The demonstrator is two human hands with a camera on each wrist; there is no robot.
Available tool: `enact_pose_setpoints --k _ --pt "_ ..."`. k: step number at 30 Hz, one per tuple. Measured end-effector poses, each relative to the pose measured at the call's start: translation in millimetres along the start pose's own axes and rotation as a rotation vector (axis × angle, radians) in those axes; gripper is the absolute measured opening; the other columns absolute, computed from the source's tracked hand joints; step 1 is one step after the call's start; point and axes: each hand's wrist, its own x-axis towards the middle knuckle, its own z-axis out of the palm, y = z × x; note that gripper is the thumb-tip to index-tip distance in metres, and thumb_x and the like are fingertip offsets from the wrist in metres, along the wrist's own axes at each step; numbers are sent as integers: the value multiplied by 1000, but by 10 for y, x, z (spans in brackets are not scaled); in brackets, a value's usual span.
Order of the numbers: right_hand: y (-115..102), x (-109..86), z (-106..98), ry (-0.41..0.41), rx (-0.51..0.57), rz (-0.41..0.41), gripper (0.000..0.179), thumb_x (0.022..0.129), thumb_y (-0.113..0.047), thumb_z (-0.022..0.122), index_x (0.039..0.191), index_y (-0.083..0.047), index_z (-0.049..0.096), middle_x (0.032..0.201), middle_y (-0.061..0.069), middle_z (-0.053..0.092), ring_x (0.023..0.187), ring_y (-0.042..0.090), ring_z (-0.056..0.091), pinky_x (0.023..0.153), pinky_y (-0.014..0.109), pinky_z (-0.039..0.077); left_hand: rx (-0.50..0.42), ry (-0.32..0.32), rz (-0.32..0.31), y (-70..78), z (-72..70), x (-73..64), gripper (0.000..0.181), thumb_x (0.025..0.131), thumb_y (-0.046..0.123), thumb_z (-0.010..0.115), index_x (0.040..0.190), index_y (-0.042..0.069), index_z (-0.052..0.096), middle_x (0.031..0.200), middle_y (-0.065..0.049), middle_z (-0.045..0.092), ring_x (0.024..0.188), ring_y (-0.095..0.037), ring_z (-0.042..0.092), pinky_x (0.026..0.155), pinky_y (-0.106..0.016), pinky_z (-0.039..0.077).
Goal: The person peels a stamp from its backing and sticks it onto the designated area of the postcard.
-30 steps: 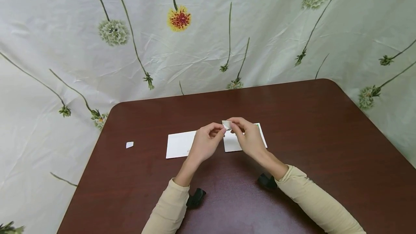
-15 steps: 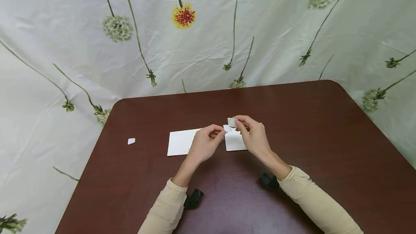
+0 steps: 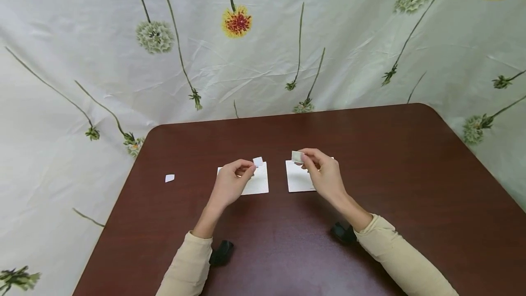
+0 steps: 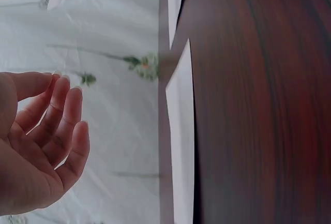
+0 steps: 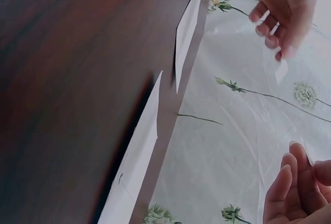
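Observation:
My left hand point(image 3: 230, 182) pinches a small white paper square point(image 3: 258, 161) between thumb and index finger, above a white rectangular card or envelope point(image 3: 256, 184). To its right, my right hand point(image 3: 326, 175) pinches a small pale greenish square point(image 3: 297, 156) over a second white card or envelope point(image 3: 302, 180). The hands stand apart, both raised off the table. In the right wrist view the white square point(image 5: 281, 71) hangs from the left fingertips, while only a thin edge of the greenish square point(image 5: 309, 155) shows. Each hand covers part of the sheet beneath it.
Another small white scrap point(image 3: 170, 178) lies on the dark reddish-brown table point(image 3: 370, 150) toward the left. Behind the far edge hangs a pale cloth point(image 3: 267, 26) printed with flowers. Black wrist straps point(image 3: 222, 253) show beneath the forearms.
The hands were together at the small piece; it has come apart into two. My left hand has moved left with the white square, and my right hand keeps the greenish one, slightly farther right.

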Motion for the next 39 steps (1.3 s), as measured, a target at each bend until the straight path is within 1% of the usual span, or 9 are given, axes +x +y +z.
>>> enact_pose_setpoints --k 2,9,13,19,24,30,32,35,39 --pt "4 5 -4 -4 15 -1 13 92 1 61 103 1 67 81 10 71 68 24 65 62 23 49 30 10 -35 -83 -128 -3 9 90 8 66 93 0 71 76 -5 68 69 -18 63 59 -25 46" --pt "10 -26 -10 -12 43 24 13 92 0 60 103 2 67 82 11 71 71 31 65 62 23 48 147 -5 -229 -481 -607 -21 20 94 15 62 102 -2 69 81 -14 68 75 -30 65 59 -29 43" --pt "20 -57 -13 -10 36 36 12 92 0 60 102 1 68 80 10 71 70 30 65 62 23 48 222 -12 -305 -669 -833 -70 25 95 18 60 104 -4 67 80 -11 69 75 -26 66 61 -31 45" --pt "31 -66 -15 -5 26 36 12 93 -2 60 102 0 68 79 9 71 69 31 64 61 23 47 300 -60 -416 -836 -1091 -166 29 97 23 56 107 -3 66 80 -4 69 74 -21 65 66 -36 45" --pt "27 -61 -12 1 26 35 12 92 -1 61 102 0 68 79 9 71 69 25 64 61 23 47 381 -100 -499 -918 -1232 -221 28 97 23 53 105 0 67 77 0 67 71 -18 62 66 -40 42" --pt "25 -78 -12 -15 28 59 13 92 -1 61 103 0 68 79 9 71 71 31 65 65 25 49 531 -127 -575 -931 -1317 -259 24 94 23 51 93 6 68 71 0 63 69 -24 54 60 -44 40" --pt "20 -83 -14 -20 29 64 13 92 -1 61 103 -1 68 80 9 71 72 34 65 65 25 49 568 -108 -591 -933 -1332 -271 24 93 22 51 82 6 66 66 -1 58 66 -24 52 57 -42 39" --pt "24 -85 -15 -15 33 65 13 92 -1 61 103 0 68 80 10 71 72 34 65 65 26 49 607 -56 -599 -923 -1350 -290 24 92 22 53 77 7 64 67 -7 54 65 -29 52 56 -43 39" --pt "37 -86 -13 -13 46 60 13 92 0 61 103 0 68 80 11 71 72 35 65 65 25 49 624 0 -580 -849 -1326 -285 25 93 27 56 89 5 67 79 -15 60 73 -37 56 60 -50 42"
